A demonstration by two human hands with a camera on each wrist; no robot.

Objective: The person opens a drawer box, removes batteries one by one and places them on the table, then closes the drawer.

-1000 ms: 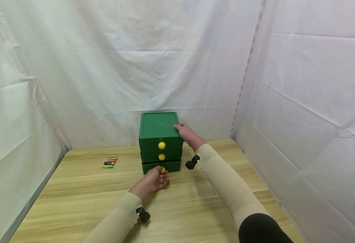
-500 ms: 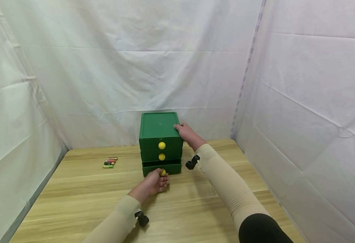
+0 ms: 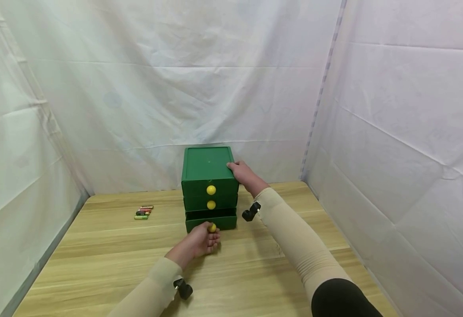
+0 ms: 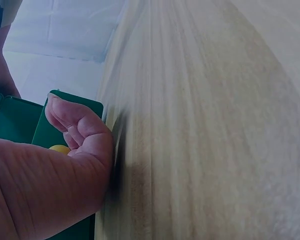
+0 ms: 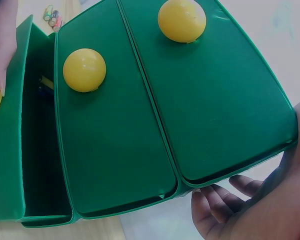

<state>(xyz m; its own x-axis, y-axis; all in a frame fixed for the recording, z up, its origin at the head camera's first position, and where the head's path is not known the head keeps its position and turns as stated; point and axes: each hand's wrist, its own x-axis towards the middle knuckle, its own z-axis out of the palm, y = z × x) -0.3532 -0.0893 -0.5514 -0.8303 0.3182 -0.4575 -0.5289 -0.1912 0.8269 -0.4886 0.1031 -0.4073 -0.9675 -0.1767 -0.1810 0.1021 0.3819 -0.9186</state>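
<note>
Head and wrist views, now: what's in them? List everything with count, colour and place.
Cabinet: one, green, on the table.
Drawers: three, green, in the cabinet; lowest drawer partly open.
Knobs: three, yellow, one per drawer.
Batteries: apparently four, mixed colours including red, black and green, left of the cabinet.
Small item: at least one, dark and yellowish, inside the lowest drawer; identity unclear.
Table: one, light wood, under the cabinet.
Sheets: count unclear, white, behind and beside the table.
Sleeves: two, beige, one per arm.
Wrist devices: two, black, one per sleeve.
Hands: two, bare; left hand pinches the lowest knob, right hand grips the cabinet's right edge.
</note>
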